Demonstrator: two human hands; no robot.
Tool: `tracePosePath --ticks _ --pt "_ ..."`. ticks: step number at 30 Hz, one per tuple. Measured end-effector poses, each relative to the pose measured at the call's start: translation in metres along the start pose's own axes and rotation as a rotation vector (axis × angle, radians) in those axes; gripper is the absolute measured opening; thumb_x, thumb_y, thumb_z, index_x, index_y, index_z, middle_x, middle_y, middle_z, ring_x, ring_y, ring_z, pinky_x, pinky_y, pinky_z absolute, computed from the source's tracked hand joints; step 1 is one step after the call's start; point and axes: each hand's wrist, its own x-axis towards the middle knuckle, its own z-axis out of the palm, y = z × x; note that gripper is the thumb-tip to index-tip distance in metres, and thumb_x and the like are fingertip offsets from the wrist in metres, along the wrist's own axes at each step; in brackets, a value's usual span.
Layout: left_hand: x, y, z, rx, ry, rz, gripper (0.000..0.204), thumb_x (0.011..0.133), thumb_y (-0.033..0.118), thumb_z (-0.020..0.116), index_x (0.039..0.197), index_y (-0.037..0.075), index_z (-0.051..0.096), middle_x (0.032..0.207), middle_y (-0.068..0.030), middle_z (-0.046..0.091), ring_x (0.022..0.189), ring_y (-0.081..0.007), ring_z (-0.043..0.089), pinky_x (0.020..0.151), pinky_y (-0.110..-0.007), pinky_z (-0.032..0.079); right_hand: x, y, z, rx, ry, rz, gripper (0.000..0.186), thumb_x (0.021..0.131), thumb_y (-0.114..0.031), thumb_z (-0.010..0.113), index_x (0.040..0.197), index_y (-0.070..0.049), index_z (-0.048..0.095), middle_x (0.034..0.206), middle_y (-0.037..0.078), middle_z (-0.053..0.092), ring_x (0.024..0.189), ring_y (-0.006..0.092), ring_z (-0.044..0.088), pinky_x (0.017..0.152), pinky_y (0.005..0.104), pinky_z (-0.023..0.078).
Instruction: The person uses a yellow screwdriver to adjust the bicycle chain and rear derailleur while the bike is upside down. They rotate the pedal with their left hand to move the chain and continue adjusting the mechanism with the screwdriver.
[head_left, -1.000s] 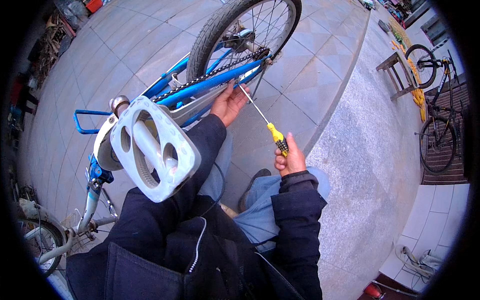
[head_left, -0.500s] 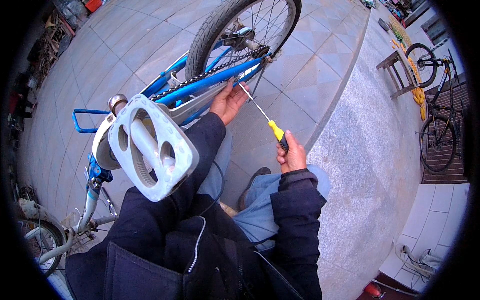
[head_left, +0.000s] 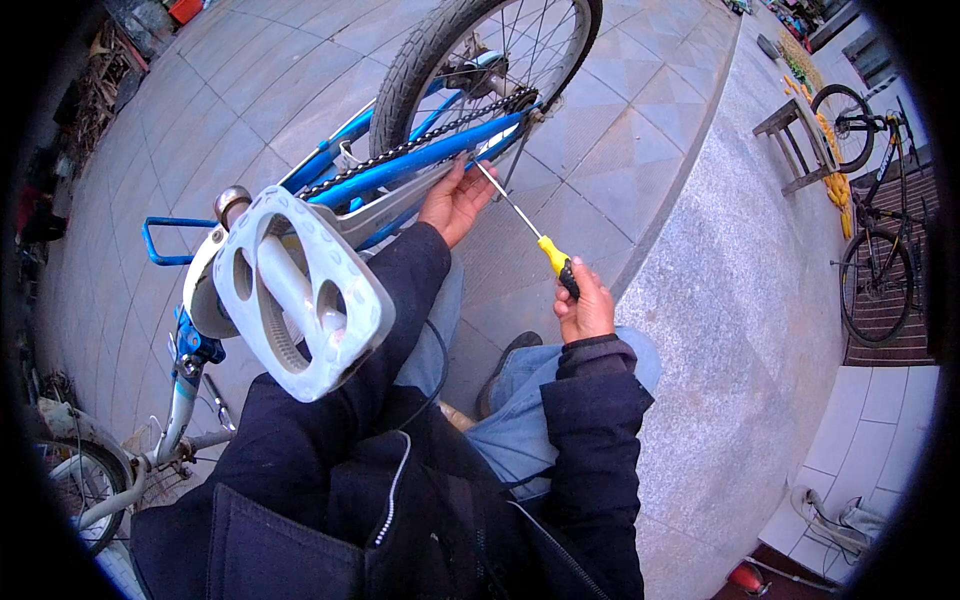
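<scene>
A bicycle with blue and white parts lies tipped on the paving, its rear wheel (head_left: 400, 95) at the far side. My right hand (head_left: 585, 303) is closed round the yellow and black handle of a screwdriver (head_left: 522, 216). Its shaft points away and left, the tip reaching the blue tube beside the chain (head_left: 420, 145). Palm up, my left hand (head_left: 458, 208) has its fingertips at the chain guard (head_left: 400, 193), next to that tip. Whatever small part those fingertips pinch is hidden. Close by, a large grey pedal (head_left: 300, 290) stands over my left forearm.
A blue kickstand-like loop (head_left: 165, 243) sticks out at the left, with the front wheel (head_left: 85, 490) lower down. To the right runs a raised concrete step (head_left: 720, 330). Beyond it are a wooden stool (head_left: 795, 145) and another bicycle (head_left: 875, 230).
The screwdriver's tip and my left fingers have shifted very slightly left, and its handle has turned a little in my right hand. The bicycle has barely moved.
</scene>
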Motion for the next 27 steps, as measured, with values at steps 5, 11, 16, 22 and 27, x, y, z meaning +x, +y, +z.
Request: tracePosePath --ticks 5,11,16,22,27 --pt "0.001 0.003 -0.004 0.016 -0.015 0.014 0.023 0.085 0.020 0.062 0.102 0.006 0.058 0.105 -0.0157 0.061 0.109 -0.0326 0.054 0.095 -0.046 0.043 -0.011 -0.012 0.009 0.029 -0.025 0.168 0.033 0.087 -0.036 0.058 0.091 -0.004 0.050 0.069 0.005 0.053 0.049 0.0091 0.047 0.036 0.0204 0.034" --pt "0.000 -0.001 0.000 0.009 0.001 0.011 0.023 0.085 0.021 0.061 0.103 0.006 0.058 0.105 -0.0161 0.061 0.110 -0.0324 0.053 0.096 -0.047 0.042 -0.005 -0.008 0.002 -0.062 -0.009 0.048 0.034 0.086 -0.038 0.058 0.090 -0.005 0.050 0.066 0.005 0.053 0.046 0.0081 0.047 0.036 0.0200 0.034" --pt "0.003 0.001 -0.006 0.010 -0.025 0.019 0.024 0.086 0.021 0.060 0.104 0.005 0.058 0.106 -0.0170 0.061 0.110 -0.0329 0.053 0.097 -0.047 0.041 -0.005 -0.006 0.005 -0.027 -0.019 0.050 0.032 0.087 -0.037 0.057 0.090 -0.005 0.050 0.066 0.005 0.053 0.045 0.0077 0.045 0.034 0.0192 0.032" --pt "0.002 0.001 -0.006 0.000 -0.032 0.014 0.024 0.086 0.019 0.060 0.104 0.004 0.058 0.106 -0.0176 0.061 0.110 -0.0331 0.053 0.097 -0.046 0.041 -0.006 -0.010 0.003 -0.099 0.000 0.140 0.032 0.088 -0.035 0.055 0.090 -0.004 0.051 0.067 0.005 0.053 0.046 0.0082 0.048 0.035 0.0194 0.034" --pt "0.001 0.000 -0.002 0.004 -0.024 0.004 0.024 0.085 0.020 0.061 0.104 0.005 0.058 0.105 -0.0171 0.061 0.109 -0.0326 0.053 0.096 -0.046 0.042 0.002 0.002 0.000 -0.061 -0.006 -0.059 0.033 0.089 -0.037 0.053 0.090 -0.004 0.051 0.067 0.004 0.053 0.046 0.0084 0.048 0.034 0.0199 0.034"
